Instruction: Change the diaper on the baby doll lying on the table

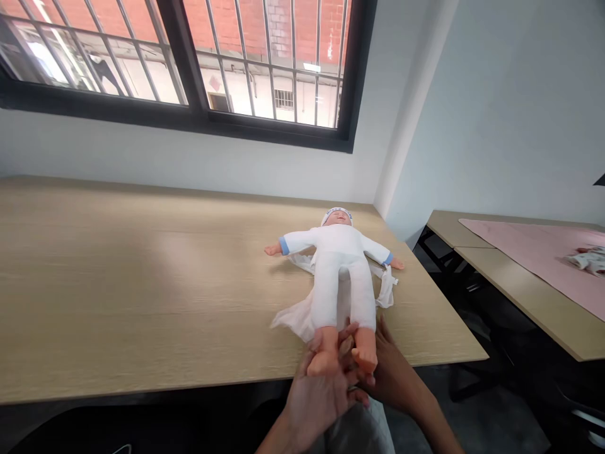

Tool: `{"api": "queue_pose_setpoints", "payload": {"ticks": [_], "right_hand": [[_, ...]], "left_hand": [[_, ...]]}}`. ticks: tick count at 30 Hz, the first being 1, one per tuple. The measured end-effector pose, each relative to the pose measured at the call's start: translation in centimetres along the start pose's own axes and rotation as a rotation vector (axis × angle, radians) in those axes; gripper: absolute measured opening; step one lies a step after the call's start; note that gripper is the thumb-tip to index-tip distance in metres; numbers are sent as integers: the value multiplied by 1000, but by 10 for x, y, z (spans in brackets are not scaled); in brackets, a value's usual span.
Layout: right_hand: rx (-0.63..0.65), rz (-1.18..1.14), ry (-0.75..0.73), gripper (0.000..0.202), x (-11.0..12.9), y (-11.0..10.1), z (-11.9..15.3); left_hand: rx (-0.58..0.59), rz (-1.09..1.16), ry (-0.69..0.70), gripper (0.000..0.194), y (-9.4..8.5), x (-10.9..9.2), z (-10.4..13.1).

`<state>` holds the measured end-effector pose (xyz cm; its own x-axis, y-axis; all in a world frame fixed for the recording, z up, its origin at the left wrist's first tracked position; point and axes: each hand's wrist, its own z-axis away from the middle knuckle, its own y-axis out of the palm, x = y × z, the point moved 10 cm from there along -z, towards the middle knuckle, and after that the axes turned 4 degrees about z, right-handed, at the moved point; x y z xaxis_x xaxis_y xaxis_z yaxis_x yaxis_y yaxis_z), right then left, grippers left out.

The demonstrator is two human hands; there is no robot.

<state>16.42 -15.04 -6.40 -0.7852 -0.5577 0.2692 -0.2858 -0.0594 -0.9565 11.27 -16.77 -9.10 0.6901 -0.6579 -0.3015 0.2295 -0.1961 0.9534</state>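
A baby doll (341,243) in a white suit with blue cuffs and a white cap lies on its back, arms spread, feet toward me. Under it is a thin white cloth (299,316), spread past its legs and bunched by its arm on the right. My left hand (319,394) is closed around the doll's lower leg and foot on the left, partly blurred. Around the other foot, my right hand (392,366) is closed from the outer side, its fingers partly hidden behind the foot.
The doll rests on a wooden table (142,284) against a wall with a barred window (265,63). Across a gap to the right stands another table (534,296), bearing a pink cloth (534,243) and a patterned fabric item (588,260). The near table edge lies by my hands.
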Motion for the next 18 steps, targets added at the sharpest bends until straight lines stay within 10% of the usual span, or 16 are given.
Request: {"api": "queue_pose_setpoints", "payload": {"ticks": [7,13,18], "right_hand": [[-269,44,233,36,-49,-49,25],[-373,-11,-70,31,1,-63,-10],[-280,-28,-208,31,24,-43,-41]], "left_hand": [[-257,-527,18,46,-20,-28,48],[-620,-1311,601,21,16,-111,71],[-590,-1779,772,32,43,-117,38]]}}
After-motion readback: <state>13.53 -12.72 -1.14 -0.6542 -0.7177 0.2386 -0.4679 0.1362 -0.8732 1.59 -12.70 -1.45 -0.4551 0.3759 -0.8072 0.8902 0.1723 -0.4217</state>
